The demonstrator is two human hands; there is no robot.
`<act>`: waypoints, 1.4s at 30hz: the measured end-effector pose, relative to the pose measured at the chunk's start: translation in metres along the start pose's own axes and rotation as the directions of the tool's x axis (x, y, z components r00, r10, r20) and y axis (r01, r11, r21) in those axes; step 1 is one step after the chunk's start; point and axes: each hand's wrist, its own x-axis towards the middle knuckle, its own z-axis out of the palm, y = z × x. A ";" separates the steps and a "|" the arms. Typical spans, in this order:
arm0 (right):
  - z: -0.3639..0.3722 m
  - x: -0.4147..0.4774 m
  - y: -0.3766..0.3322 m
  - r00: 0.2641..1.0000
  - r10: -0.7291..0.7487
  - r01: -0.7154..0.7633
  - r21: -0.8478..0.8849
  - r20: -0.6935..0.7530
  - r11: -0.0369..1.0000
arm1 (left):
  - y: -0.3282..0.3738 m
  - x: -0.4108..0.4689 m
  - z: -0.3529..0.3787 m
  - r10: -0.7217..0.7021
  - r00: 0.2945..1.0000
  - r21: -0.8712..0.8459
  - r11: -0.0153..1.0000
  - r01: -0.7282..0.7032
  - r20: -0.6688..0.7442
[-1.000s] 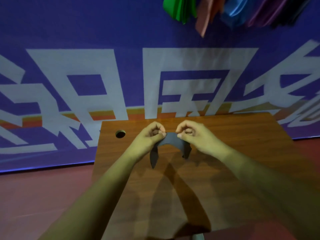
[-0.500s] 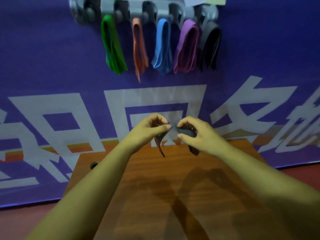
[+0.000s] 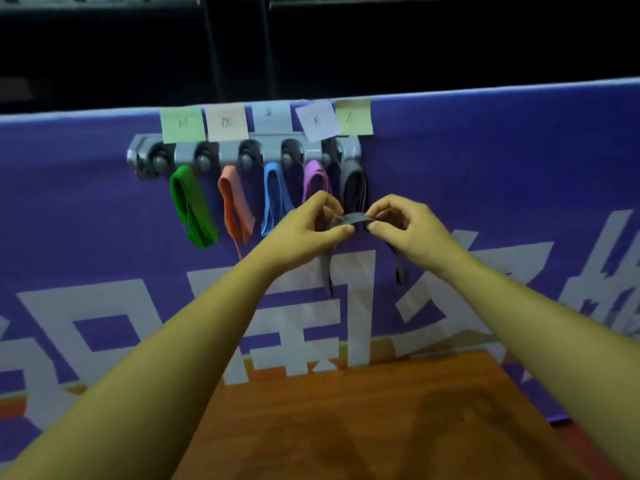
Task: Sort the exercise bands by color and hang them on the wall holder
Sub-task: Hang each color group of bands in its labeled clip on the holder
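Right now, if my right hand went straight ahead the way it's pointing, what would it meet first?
Probably the black bands hanging on the holder, rightmost hook, just above the right hand and the dark band it pinches; depth is unclear.

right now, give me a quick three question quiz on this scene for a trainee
1. True or false: the left hand and the right hand both pinch the black band.
2. Which band hangs leftmost on the wall holder? A green band B blue C purple
3. Fill in: ___ sticky notes sit above the holder.
Key: 1 true; 2 A; 3 five.
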 end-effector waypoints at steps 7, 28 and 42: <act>-0.033 0.049 -0.010 0.998 -0.028 0.030 0.046 -0.055 0.998 | 0.025 0.051 -0.006 0.018 1.000 0.102 0.995 -0.018 -0.005; -0.034 0.148 0.028 0.997 0.045 -0.038 0.106 -0.068 0.994 | 0.001 0.147 -0.012 -0.066 0.983 0.476 0.868 0.140 -0.169; -0.011 0.145 0.076 0.997 -0.021 0.036 0.203 -0.077 0.978 | -0.036 0.143 -0.010 0.119 0.992 0.733 0.679 -0.052 -0.040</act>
